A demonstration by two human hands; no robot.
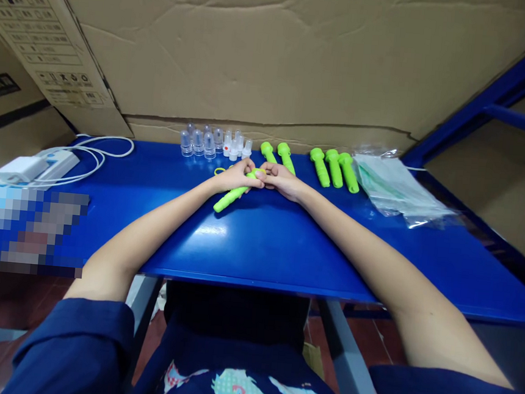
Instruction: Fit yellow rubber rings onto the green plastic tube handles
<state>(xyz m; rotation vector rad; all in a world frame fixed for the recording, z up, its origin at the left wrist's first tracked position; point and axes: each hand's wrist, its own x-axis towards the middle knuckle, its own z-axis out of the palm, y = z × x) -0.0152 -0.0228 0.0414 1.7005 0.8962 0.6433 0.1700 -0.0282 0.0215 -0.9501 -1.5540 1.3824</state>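
My left hand [235,178] is closed around a lime-green plastic handle [228,199] that lies slanted on the blue table [263,240]. My right hand [283,180] meets it at the handle's upper end, fingers pinched there on something I cannot make out. A thin yellow loop [220,170] shows just left of my left hand. Two more green handles [278,154] lie just behind my hands, and three others [335,168] lie side by side to the right.
Several small clear caps [212,142] stand in a cluster at the back. Clear plastic bags [394,187] lie at the right. A white power strip and cable [58,164] sit at the left. Cardboard [275,57] walls the back; a blue frame [496,95] rises at right.
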